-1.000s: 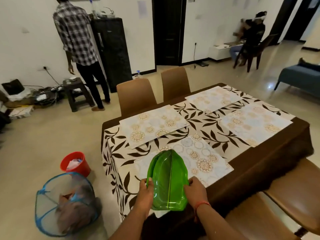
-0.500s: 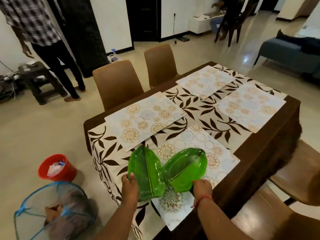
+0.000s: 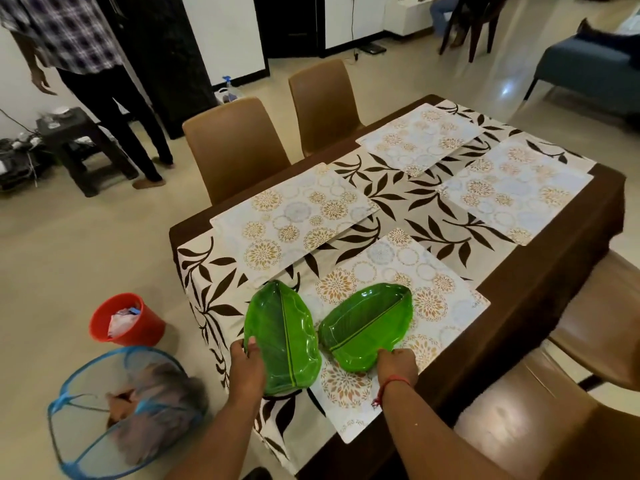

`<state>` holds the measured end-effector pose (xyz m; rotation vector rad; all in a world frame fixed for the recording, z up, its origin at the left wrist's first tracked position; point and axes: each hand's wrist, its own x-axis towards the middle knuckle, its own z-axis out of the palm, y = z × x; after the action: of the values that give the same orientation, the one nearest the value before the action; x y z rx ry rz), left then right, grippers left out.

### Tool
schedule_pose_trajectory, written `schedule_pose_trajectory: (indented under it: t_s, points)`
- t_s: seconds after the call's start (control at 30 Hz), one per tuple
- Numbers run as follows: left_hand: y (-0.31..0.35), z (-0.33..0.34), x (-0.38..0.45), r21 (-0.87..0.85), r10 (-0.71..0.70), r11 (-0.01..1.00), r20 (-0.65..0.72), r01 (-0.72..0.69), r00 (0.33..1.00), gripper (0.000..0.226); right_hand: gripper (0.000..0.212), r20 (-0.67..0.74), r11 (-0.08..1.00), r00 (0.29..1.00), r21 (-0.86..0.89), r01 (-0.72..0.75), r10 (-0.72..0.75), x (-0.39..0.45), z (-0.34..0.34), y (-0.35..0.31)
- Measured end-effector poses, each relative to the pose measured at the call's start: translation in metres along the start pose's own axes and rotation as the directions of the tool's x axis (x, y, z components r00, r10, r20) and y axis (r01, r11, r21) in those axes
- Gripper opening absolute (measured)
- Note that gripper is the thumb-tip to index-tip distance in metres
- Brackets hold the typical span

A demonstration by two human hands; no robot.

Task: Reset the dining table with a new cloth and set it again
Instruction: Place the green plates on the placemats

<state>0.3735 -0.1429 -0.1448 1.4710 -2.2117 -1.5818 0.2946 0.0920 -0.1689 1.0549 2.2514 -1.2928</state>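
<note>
Left hand [image 3: 246, 362] grips one green leaf plate [image 3: 282, 339]; right hand [image 3: 396, 367] grips another leaf plate [image 3: 367, 325], held apart, probably for separate placemats [image 3: 398, 306].

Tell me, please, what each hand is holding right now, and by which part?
The left hand grips one green leaf-shaped plate by its near left rim. The right hand grips the other leaf-shaped plate by its near end.

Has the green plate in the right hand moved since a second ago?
Yes. The right-hand plate has come off the stack, out rightward from the left-hand plate, and lies over the nearest placemat.
</note>
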Motion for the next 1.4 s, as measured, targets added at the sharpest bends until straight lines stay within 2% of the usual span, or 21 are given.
schedule_pose_trajectory:
  t_s: [0.07, 0.17, 0.23, 0.3, 0.37, 0.43, 0.53, 0.67, 0.83, 1.0, 1.17, 1.4]
  points:
    - [0.003, 0.005, -0.011, 0.005, 0.019, 1.0, 0.038, -0.019, 0.999, 0.036, 0.03, -0.033, 0.994, 0.995, -0.059, 0.095, -0.097, -0.001, -0.01, 0.002]
    - [0.01, 0.026, -0.032, -0.028, 0.058, 0.998, 0.095, -0.056, 0.994, 0.031, 0.025, 0.111, 0.944, 0.941, -0.049, 0.326, -0.319, -0.002, -0.031, 0.005]
    - [0.018, 0.049, -0.056, -0.025, 0.092, 0.996, 0.149, -0.089, 0.985, 0.03, 0.022, 0.194, 0.926, 0.906, 0.049, 0.373, -0.375, 0.0, -0.053, 0.01]
    - [0.027, 0.081, -0.09, -0.012, 0.134, 0.991, 0.232, -0.135, 0.963, 0.03, 0.023, 0.208, 0.922, 0.898, 0.105, 0.373, -0.387, 0.001, -0.089, 0.02]
    - [0.039, 0.115, -0.129, -0.015, 0.196, 0.98, 0.284, -0.201, 0.939, 0.033, 0.022, 0.163, 0.903, 0.889, 0.126, 0.411, -0.428, 0.003, -0.129, 0.028]
    - [0.052, 0.157, -0.174, -0.049, 0.254, 0.966, 0.324, -0.252, 0.911, 0.033, 0.015, 0.06, 0.877, 0.88, 0.139, 0.46, -0.471, 0.014, -0.18, 0.042]
    - [0.061, 0.213, -0.234, -0.086, 0.29, 0.957, 0.35, -0.278, 0.891, 0.028, 0.009, -0.056, 0.851, 0.86, 0.126, 0.51, -0.508, 0.041, -0.253, 0.067]
    - [0.062, 0.282, -0.344, -0.127, 0.316, 0.949, 0.413, -0.29, 0.854, 0.025, 0.017, -0.17, 0.873, 0.87, 0.082, 0.48, -0.462, 0.065, -0.368, 0.12]
    - [0.074, 0.349, -0.461, -0.123, 0.354, 0.931, 0.541, -0.344, 0.763, 0.025, 0.014, -0.312, 0.882, 0.878, 0.191, 0.431, -0.362, 0.077, -0.491, 0.179]
    - [0.077, 0.4, -0.525, -0.094, 0.346, 0.918, 0.665, -0.385, 0.662, 0.034, 0.014, -0.445, 0.879, 0.851, 0.239, 0.413, -0.279, 0.078, -0.565, 0.222]
    - [0.082, 0.455, -0.596, -0.105, 0.353, 0.895, 0.763, -0.434, 0.542, 0.023, 0.014, -0.529, 0.871, 0.832, 0.316, 0.377, -0.168, 0.098, -0.632, 0.266]
    - [0.102, 0.555, -0.668, -0.09, 0.376, 0.861, 0.776, -0.501, 0.507, 0.027, 0.015, -0.524, 0.887, 0.832, 0.276, 0.37, -0.184, 0.164, -0.731, 0.299]
